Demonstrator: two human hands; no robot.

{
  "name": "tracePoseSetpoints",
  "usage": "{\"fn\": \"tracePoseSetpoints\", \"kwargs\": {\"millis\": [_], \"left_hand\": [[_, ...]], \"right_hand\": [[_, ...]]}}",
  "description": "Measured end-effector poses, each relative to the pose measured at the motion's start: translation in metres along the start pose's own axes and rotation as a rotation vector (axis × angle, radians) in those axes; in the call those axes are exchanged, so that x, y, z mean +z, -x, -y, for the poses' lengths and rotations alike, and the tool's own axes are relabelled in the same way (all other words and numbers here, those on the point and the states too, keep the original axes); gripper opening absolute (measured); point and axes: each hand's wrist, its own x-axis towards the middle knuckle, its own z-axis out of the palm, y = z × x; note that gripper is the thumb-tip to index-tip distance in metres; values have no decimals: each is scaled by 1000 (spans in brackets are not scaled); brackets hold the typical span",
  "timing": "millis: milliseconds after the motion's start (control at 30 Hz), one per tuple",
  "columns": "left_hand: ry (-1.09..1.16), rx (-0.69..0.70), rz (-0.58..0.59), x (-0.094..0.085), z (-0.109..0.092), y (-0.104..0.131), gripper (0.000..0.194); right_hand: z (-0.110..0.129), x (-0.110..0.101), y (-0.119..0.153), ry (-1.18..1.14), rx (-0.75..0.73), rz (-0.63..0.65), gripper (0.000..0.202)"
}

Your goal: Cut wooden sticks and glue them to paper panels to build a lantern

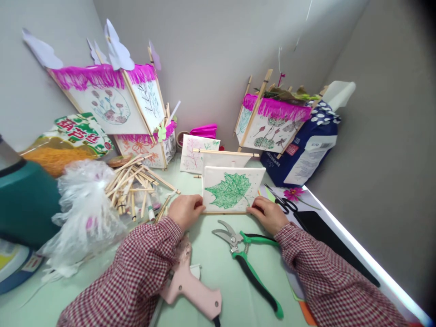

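Note:
Between my hands a white panel with a green leaf print stands upright on the table, a thin wooden stick along its bottom edge. My left hand pinches its lower left corner. At the lower right corner, the fingers of my right hand are closed on it too. Just behind rises another white panel with a wooden stick along its top. Green-handled pruning shears lie with blades apart in front of the panel. A pink hot glue gun rests beside my left forearm.
Wooden sticks are heaped on the left, near crumpled plastic film and a teal container. Fringed paper lanterns stand at the back left; another lantern is at the right. Scissors and a black flat object lie rightward.

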Motion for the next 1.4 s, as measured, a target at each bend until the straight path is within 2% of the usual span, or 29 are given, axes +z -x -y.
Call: {"fn": "tracePoseSetpoints", "kwargs": {"millis": [233,400,533,667,967,1400], "left_hand": [[92,19,3,0,7,-3,12],[326,-15,42,-2,17,-5,27],[174,8,3,-2,15,-3,24],[72,7,31,-5,12,0,23],[-1,34,55,4,19,-1,26],[38,23,112,8,19,-1,34]], "right_hand": [[-5,2,1,-26,-12,20,25],[-7,3,0,-54,-26,39,22],[-8,3,-1,-67,-22,73,23],[-9,3,-1,-60,-28,64,22],[-11,0,-3,16,-25,118,26],[-10,1,-3,-16,16,120,27]]}}
